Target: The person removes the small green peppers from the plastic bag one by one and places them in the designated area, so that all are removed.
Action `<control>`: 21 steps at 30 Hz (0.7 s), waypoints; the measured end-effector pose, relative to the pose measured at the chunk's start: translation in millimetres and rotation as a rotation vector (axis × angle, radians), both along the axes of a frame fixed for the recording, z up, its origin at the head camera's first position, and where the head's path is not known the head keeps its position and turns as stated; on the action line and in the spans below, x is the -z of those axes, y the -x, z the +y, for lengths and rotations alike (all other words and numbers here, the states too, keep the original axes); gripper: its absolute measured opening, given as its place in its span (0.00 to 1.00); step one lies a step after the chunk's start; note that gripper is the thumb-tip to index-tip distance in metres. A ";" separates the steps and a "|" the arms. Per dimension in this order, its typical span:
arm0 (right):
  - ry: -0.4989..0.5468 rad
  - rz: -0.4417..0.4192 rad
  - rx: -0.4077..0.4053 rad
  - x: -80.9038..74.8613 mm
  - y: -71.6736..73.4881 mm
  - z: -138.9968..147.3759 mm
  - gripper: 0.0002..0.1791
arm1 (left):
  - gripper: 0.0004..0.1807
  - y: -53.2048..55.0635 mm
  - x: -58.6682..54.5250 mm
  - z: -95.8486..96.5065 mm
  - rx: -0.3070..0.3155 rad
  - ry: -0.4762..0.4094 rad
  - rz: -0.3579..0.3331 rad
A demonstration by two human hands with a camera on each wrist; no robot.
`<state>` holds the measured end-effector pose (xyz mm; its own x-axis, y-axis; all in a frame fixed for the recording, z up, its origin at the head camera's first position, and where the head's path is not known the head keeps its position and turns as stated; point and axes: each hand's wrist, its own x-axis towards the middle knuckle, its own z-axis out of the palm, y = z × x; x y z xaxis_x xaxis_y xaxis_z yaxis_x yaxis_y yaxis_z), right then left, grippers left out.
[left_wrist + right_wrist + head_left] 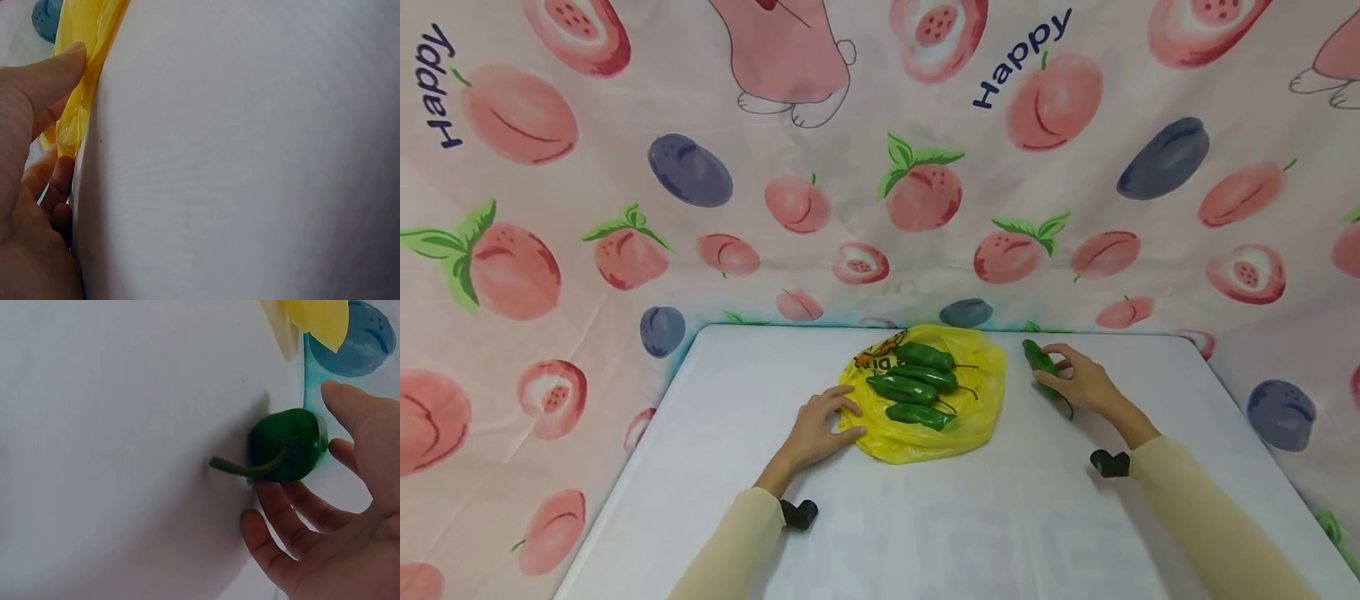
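Note:
A yellow plastic bag (925, 446) lies flat on the white table, with several long green peppers (917, 388) side by side on it, stems toward the right. At the bag's left edge rests my left hand (817, 427), thumb and fingers spread apart and touching the plastic. In the left wrist view the thumb (65, 69) lies against the yellow film. To the right of the bag, my right hand (1086, 382) holds another green pepper (1039, 358) between thumb and fingers, its curved stem toward me. Fingers curve beneath this pepper (284, 440) in the right wrist view.
The white table (955, 525) reaches back to a pink fruit-print cloth (842, 208) hanging behind it and at both sides. Dark print on the bag is partly covered by the peppers. A small black device (800, 514) sits at each wrist.

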<state>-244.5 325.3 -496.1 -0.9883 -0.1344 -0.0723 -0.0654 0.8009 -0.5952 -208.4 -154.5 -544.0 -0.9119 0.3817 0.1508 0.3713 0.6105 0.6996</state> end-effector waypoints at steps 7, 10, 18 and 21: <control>-0.067 0.016 -0.072 -10.3 1.0 5.6 0.37 | 0.11 1.6 1.4 -0.2 -0.001 0.002 0.035; -0.077 0.021 -0.088 -13.6 2.1 8.5 0.38 | 0.11 2.2 1.3 -0.4 -0.004 0.002 0.032; -0.108 0.046 -0.135 -20.3 3.0 13.5 0.39 | 0.11 1.0 -0.3 0.3 -0.003 0.003 0.006; -0.112 0.058 -0.157 -25.9 2.3 13.4 0.40 | 0.11 -0.5 -0.7 0.6 -0.004 0.001 0.005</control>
<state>-246.8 338.7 -470.2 -0.9588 -0.2813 -0.0391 -0.2260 0.8391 -0.4949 -208.0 -153.8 -543.3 -0.9126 0.3786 0.1546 0.3722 0.6125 0.6974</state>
